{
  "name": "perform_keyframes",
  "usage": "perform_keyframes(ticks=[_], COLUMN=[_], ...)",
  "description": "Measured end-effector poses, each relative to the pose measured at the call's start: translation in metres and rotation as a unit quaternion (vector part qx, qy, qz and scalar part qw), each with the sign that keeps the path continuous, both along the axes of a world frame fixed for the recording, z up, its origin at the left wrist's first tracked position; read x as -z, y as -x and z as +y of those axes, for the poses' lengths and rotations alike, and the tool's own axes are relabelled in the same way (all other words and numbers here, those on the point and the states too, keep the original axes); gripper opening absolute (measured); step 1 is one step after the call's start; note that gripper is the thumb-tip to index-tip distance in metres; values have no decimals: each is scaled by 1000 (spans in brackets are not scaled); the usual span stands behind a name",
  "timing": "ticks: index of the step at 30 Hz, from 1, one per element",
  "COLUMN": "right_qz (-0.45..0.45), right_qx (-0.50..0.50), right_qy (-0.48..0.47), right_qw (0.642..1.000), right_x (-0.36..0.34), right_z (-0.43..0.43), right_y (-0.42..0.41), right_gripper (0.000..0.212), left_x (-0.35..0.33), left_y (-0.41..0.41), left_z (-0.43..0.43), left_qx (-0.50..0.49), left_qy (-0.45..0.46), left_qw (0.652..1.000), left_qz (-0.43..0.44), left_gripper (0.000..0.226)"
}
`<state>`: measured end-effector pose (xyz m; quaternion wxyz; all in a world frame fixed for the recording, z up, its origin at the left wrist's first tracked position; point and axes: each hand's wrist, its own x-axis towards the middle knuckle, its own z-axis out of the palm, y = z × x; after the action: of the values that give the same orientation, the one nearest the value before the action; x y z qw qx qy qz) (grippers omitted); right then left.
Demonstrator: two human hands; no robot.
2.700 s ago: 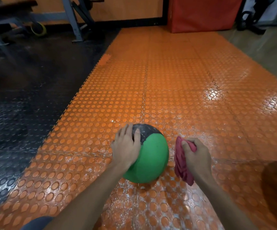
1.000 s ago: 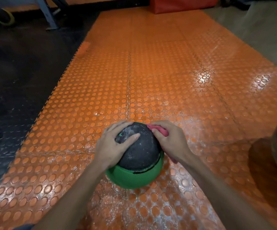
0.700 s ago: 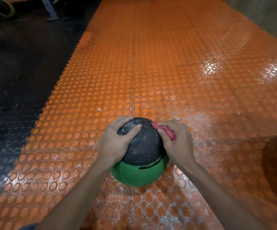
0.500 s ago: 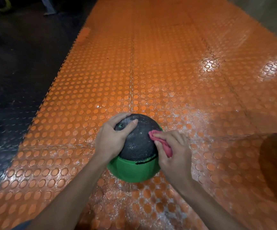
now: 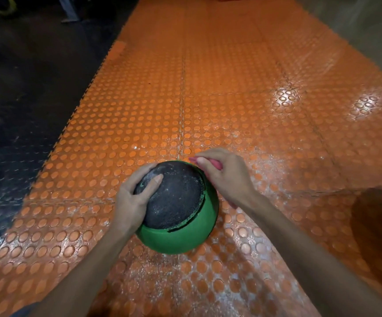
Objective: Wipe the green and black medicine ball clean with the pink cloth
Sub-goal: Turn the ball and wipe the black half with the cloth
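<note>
**A:** The medicine ball [image 5: 178, 202] sits low and central on the studded orange mat [image 5: 208, 99]. Its black patch faces up, and the green wraps round below and to the right.

**B:** The left hand [image 5: 131, 200] is on it, fingers [image 5: 154, 183] curved round the ball's left side and the thumb laid across the black patch. That's a cupping hold.

**A:** And the right hand [image 5: 226, 177]?

**B:** It's at the ball's upper right edge, fingers bunched tight on the pink cloth [image 5: 216, 164]. Only a sliver of pink shows past the fingertips.

**A:** Is the cloth on the ball?

**B:** It's right against the green rim, but the hand hides the exact contact, so I can't tell.

**A:** What about the surroundings?

**B:** The mat is glossy, with whitish speckles around the ball. The black floor [image 5: 25, 88] borders it on the left.
</note>
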<state>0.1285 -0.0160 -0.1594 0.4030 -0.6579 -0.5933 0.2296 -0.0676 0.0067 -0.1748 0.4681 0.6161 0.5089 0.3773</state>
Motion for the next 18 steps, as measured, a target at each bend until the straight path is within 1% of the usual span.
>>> perform_keyframes(ticks=[1,3,6,8,10,12,14,15,18], right_qz=[-8,-35,-66,-64,-73,-99,-88,-70,-20], right_qx=[-9,10,66,83,74,40,12,22,103], right_qy=[-3,-29,-116,-174,-195,-192,-183,-185,-200], right_qw=[1000,999,989,979,975,975,979,980,974], right_x=[2,9,21,30,41,53,57,53,31], right_z=[3,0,-26,-51,-76,-97,-108,-108,-90], right_y=[6,16,27,36,47,56,56,52,36], right_gripper=[21,18,17,19,20,22,19,18,19], left_x=[0,3,6,10,9,3,-5,-9,-10], left_y=[-1,-2,-2,0,0,0,-2,-5,-17], left_z=[-1,-1,-5,-7,-8,-4,3,8,10], left_qx=[-4,-25,-40,-40,-40,-40,-38,-35,-32], left_qy=[-2,7,-9,-15,-2,19,39,40,24], left_qw=[1000,1000,999,999,999,999,997,996,983], left_qz=[2,-2,7,14,14,16,45,74,180], left_gripper=[37,34,35,44,46,39,38,44,77])
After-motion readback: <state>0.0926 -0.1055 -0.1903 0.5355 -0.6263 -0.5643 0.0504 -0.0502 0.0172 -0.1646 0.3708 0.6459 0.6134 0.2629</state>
